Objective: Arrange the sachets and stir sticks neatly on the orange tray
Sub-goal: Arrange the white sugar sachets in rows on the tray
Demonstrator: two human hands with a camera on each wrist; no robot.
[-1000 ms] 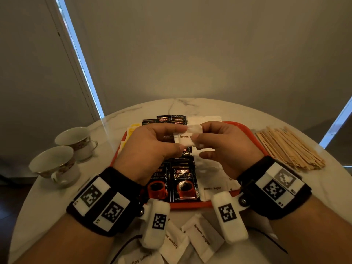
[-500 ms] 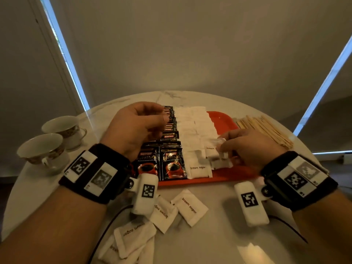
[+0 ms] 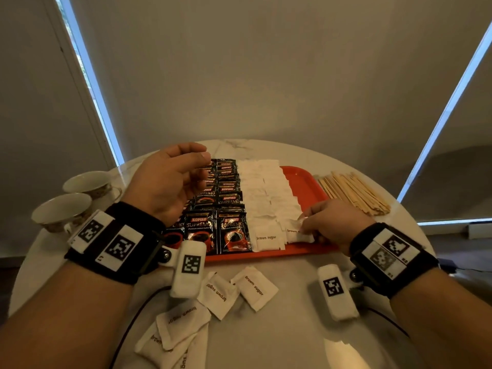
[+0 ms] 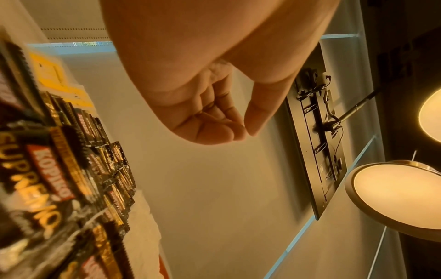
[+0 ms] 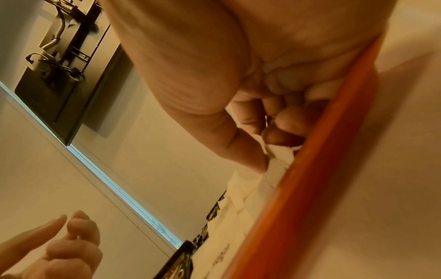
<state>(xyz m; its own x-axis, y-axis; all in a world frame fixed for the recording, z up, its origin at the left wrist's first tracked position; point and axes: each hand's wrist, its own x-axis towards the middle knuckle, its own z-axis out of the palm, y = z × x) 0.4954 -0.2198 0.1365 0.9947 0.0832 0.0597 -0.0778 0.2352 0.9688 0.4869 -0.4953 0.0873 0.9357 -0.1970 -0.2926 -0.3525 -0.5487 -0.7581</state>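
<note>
Round marble table (image 3: 292, 328) bearing an orange tray (image 3: 306, 179). Right hand (image 3: 332, 222) pinches a "brown sugar" sachet (image 3: 295, 230) at the tray's near right; left hand (image 3: 165, 182), loosely curled and empty, hovers above "KOPIKO SUPREMO" packets (image 3: 229, 201).

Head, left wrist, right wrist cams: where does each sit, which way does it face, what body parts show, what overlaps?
Head: on the head, facing forward and down at the orange tray; both forearms, left hand, right hand.
Left wrist: under the wrist, looking along the empty left hand past the Kopiko sachets.
Right wrist: low by the tray rim, looking along the right hand pinching a brown sugar sachet.
Shared: tray, sachet rows; both wrist views show a wall panel.
</note>
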